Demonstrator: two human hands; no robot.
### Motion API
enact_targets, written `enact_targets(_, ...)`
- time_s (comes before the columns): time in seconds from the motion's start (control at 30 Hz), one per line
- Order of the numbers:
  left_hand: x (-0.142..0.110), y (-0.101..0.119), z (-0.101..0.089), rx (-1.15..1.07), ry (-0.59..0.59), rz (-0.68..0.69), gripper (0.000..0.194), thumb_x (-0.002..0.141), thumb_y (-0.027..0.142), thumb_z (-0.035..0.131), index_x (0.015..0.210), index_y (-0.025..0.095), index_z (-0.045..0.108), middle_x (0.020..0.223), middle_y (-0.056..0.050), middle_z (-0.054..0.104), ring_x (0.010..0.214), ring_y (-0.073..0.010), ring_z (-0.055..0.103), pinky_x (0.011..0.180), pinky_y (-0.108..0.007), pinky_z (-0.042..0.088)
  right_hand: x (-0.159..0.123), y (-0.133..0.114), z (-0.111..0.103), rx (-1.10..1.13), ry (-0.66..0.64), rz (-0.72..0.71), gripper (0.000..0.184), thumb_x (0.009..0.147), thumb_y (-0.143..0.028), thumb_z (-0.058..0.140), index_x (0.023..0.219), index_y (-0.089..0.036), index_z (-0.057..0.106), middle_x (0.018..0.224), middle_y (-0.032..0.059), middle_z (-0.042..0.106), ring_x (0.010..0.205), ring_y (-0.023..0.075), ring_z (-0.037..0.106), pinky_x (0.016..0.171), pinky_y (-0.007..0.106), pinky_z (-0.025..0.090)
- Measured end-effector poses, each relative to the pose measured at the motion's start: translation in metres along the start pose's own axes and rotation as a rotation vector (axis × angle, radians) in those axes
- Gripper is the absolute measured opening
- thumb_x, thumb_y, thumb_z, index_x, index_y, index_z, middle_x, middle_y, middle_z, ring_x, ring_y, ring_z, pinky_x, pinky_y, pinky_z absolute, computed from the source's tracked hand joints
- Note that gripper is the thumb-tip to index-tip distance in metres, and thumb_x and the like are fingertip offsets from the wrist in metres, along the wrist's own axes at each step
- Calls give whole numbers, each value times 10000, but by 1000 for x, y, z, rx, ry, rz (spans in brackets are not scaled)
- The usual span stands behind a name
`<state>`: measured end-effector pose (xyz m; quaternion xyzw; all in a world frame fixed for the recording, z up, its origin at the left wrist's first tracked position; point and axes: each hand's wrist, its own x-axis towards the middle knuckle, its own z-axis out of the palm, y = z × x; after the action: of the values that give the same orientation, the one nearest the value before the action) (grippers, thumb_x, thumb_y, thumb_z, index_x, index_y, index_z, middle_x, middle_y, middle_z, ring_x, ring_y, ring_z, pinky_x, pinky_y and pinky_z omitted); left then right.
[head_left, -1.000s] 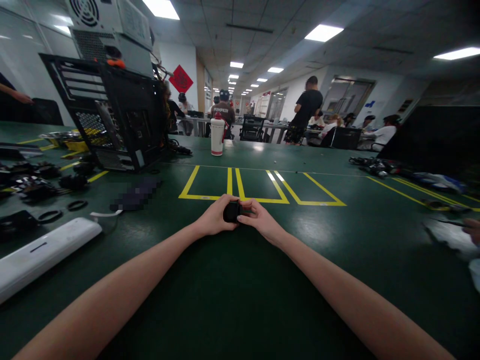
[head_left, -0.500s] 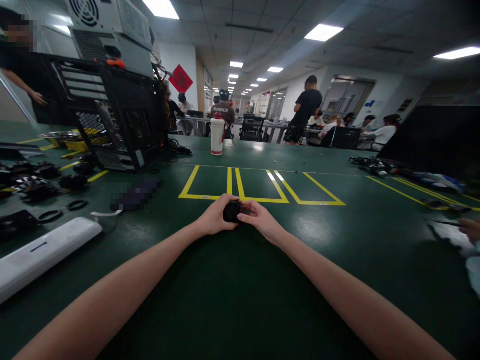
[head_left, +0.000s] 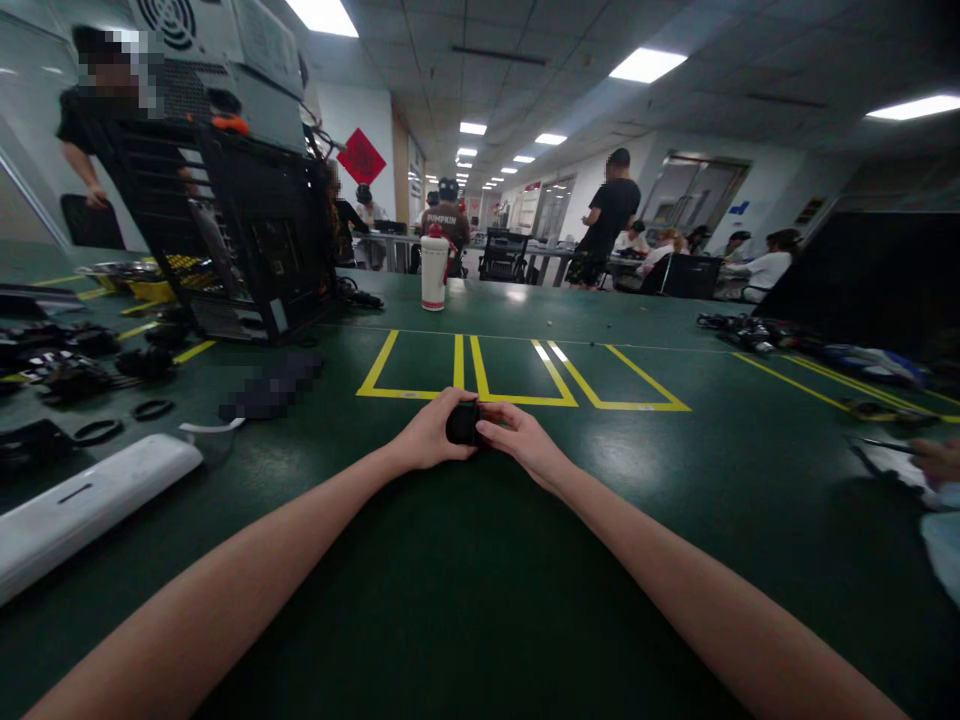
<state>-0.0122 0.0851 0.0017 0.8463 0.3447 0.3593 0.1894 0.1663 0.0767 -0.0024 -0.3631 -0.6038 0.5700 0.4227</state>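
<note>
A small black rounded object is held between my two hands, just in front of the yellow tape lines; its exact kind does not show. My left hand curls around its left side, thumb below and fingers over the top. From the right, the fingertips of my right hand press against its edge. Both forearms reach forward over the green table. The fingers cover part of the object's top and right side.
Left stand a black computer case, a white power strip and several black parts. A white cup stands beyond the yellow tape. Another person's hand is at the right edge. Cables lie back right.
My hands and the black object stay almost still. At the far left a standing person has shifted to the right. The other person's hand at the right edge has moved slightly inward.
</note>
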Motion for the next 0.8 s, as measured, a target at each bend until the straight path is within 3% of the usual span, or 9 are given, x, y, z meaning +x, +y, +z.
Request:
enact_targets(0.13, 0, 1, 0, 4, 0, 4, 591, 605, 205, 674, 1122, 198, 388, 1044, -51, 489, 948, -209, 503, 826, -348, 407, -2, -2, 1, -4, -26, -59, 378, 624, -239, 683, 952, -233, 496, 962, 13, 547, 938, 158, 534, 890, 370, 392)
enact_targets(0.33, -1, 5, -1, 11, -1, -1, 586, 608, 208, 677, 1118, 198, 389, 1038, -49, 490, 940, -205, 503, 822, -342, 407, 0, -2, 4, -68, 32, -76, 265, 693, -316, 616, 914, -217, 507, 952, 22, 546, 943, 161, 520, 884, 379, 383)
enact_targets(0.53, -1, 4, -2, 11, -2, -3, 593, 610, 220, 678, 1126, 199, 386, 1044, -51, 485, 943, -207, 499, 825, -348, 406, 2, 1, 0, -98, 13, -22, 333, 702, -320, 606, 1005, -206, 524, 1038, 51, 533, 971, 179, 516, 897, 392, 377)
enact_targets(0.7, -1, 5, -3, 3, -7, 8, 570, 617, 208, 667, 1117, 196, 393, 1042, -53, 487, 950, -208, 498, 826, -347, 406, 1, 0, -1, -36, -30, -86, 317, 648, -246, 661, 928, -230, 514, 1009, 16, 534, 951, 162, 530, 888, 370, 393)
enact_targets(0.8, -1, 6, -3, 7, -11, 6, 575, 616, 208, 668, 1121, 197, 392, 1045, -51, 486, 947, -206, 498, 828, -344, 406, 1, 0, 1, -86, 3, -96, 247, 694, -295, 618, 909, -229, 517, 982, 12, 540, 946, 154, 522, 891, 369, 385)
